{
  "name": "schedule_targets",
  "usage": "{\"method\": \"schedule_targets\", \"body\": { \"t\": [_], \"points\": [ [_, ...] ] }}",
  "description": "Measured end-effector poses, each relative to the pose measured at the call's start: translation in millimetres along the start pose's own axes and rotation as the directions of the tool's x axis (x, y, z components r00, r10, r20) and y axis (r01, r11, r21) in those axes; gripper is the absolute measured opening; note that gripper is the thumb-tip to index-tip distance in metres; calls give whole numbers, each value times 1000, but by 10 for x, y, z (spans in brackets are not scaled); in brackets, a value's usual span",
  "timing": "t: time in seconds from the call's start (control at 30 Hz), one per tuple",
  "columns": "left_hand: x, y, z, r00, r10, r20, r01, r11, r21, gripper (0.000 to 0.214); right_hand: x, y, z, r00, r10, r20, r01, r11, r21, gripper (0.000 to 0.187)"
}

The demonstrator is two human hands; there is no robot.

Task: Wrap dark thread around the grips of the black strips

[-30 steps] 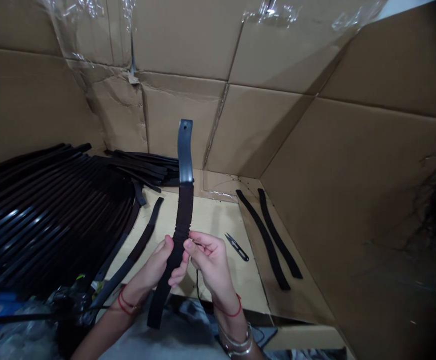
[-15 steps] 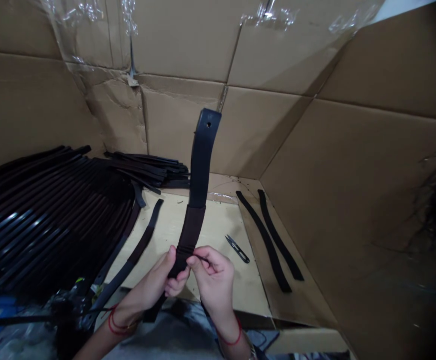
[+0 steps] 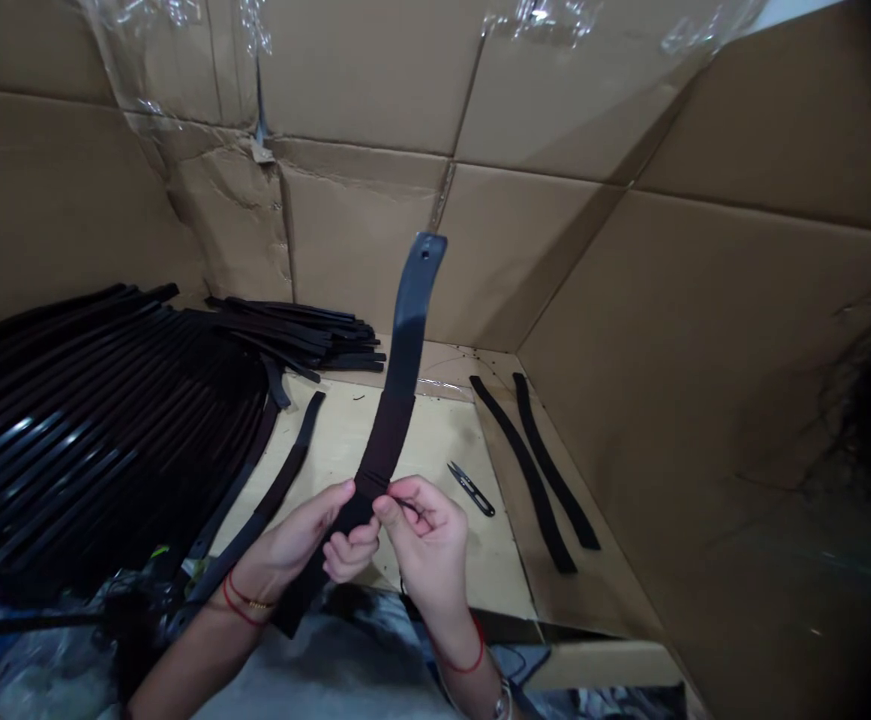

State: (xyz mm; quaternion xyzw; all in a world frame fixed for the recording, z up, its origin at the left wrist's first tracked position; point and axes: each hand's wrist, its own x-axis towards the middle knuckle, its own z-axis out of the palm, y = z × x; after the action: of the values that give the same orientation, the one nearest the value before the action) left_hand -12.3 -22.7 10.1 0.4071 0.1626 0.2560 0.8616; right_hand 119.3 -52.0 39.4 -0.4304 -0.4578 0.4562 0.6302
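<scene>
A long black strap (image 3: 405, 350) with a hole in its top end rises tilted between my hands. Around its middle sits a dark brown fabric sleeve (image 3: 386, 440), creased at its lower end. My left hand (image 3: 330, 535) is closed around the strap below the creases, thumb on top. Close beside it, my right hand (image 3: 427, 530) pinches at the sleeve's right edge. A thin dark cord (image 3: 408, 505) shows between its thumb and fingers; its full course is hidden. Small thread snips (image 3: 471, 488) lie on the pale board right of my hands.
A large fan of dark straps (image 3: 105, 430) covers the left side, with a smaller pile (image 3: 307, 335) behind. One sleeved strap (image 3: 281, 485) lies alone on the board (image 3: 435, 430). Two black strips (image 3: 529, 470) rest at right. Cardboard walls (image 3: 540, 250) enclose the back and sides.
The strap's top has tipped slightly right and lower. The creases at the sleeve's lower end look flatter. Both hands keep their hold in nearly the same place.
</scene>
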Motion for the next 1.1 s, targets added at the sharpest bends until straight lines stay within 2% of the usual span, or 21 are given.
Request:
{"method": "schedule_targets", "body": {
  "t": [0.13, 0.2, 0.3, 0.37, 0.47, 0.57, 0.7, 0.83, 0.93, 1.03, 1.1],
  "points": [
    [-6, -45, 97, 995, 56, -81, -56, 998, 4, 54, 2, 1, 32, 993, -38, -115, 40, 999, 14, 28],
    [-21, -42, 93, 996, 49, -80, -49, 999, 8, 56, 5, 7, 40, 995, -40, -91, 43, 999, 29, 29],
    [-15, -6, 22, 1000, -14, -19, 14, 1000, 12, 61, 3, 21, 31, 1000, -10, -6, 10, 999, 38, 29],
    [15, 16, -23, 999, -42, 10, 42, 999, 10, 62, 0, 25, 16, 1000, 4, 6, -5, 1000, 31, 29],
    [74, 9, -32, 999, -44, -3, 44, 999, 10, 57, 1, 24, -5, 1000, 23, -3, -23, 999, 28, 31],
    [126, -30, 25, 997, -32, -67, 34, 999, 30, 56, 31, 47, -16, 999, 27, -41, -26, 999, 21, 33],
    [183, -6, 55, 984, 0, -179, 15, 997, 82, 58, 150, 145, -11, 984, -5, -175, 11, 1000, 29, 32],
    [194, 101, -47, 967, 17, -255, 33, 981, 190, 59, 270, 216, -2, 992, 32, -122, -26, 998, 48, 30],
    [172, 125, -85, 916, 154, -370, -27, 944, 328, 54, 289, 214, 10, 994, 22, -108, -18, 999, 38, 26],
    [152, 98, -37, 788, 387, -479, -133, 866, 481, 42, 280, 210, 10, 996, 22, -85, -16, 998, 66, 26],
    [143, 83, 12, 724, 479, -496, -168, 820, 547, 42, 288, 212, -7, 998, 55, -22, -52, 993, 103, 27]
  ]
}}
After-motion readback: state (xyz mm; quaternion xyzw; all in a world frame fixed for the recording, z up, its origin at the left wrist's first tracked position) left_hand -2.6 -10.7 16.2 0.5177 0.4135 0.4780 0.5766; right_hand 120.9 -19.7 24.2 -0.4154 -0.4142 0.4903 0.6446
